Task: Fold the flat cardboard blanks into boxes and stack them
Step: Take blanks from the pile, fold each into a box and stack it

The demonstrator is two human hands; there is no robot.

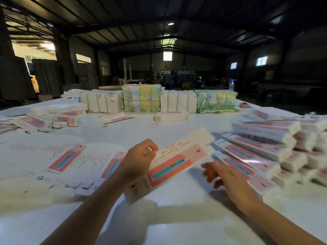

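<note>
The long white cardboard blank with a coral-and-blue printed panel point(177, 161) is hanging above the white table point(177, 218), its long axis running from near-left to far-right. The left hand point(139, 157) is gripping its near-left part, fingers curled round the edge. The right hand point(224, 175) is hovering just beside it, fingers spread, holding nothing, with the stack of folded boxes point(261, 152) lying to the right.

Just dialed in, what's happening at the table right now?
A person is folding cardboard blanks into boxes. The left hand grips one long pink-and-blue blank, held tilted above the white table. The right hand, fingers spread and holding nothing, is blurred just right of it. Flat blanks lie spread on the left; finished boxes are piled on the right. Tied bundles line the far edge.
</note>
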